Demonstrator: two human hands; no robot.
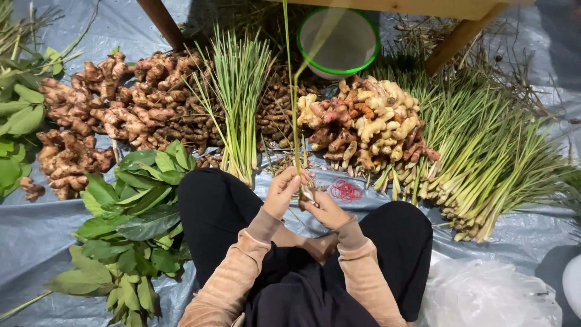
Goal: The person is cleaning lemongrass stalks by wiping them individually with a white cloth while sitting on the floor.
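Lemongrass stalk (295,121) stands upright btwn both hands, base down near the lap, thin green top running up past the frame edge. Left hand (282,191) has fingers curled shut round the lower stalk; right hand (325,209) pinches the base end w/ fingertips together (exact grip on the root tip is too small to tell). Both wrists in peach sleeves, over crossed legs in black trousers.

Just beyond the hands: red rubber bands (345,190) loose on the grey tarp (36,230). Left of the knee, a pile of green leaves (130,230). Ahead, an upright lemongrass bunch (237,103), w/ brown galangal roots (115,109) to its left and a heap of pale ginger (363,124) to its right. Far right, a big spread of lemongrass stalks lying flat (484,163). Behind the ginger, a green-rimmed bowl (339,42) under wooden table legs (460,36). Clear plastic bag (490,297) at bottom right, near the right knee
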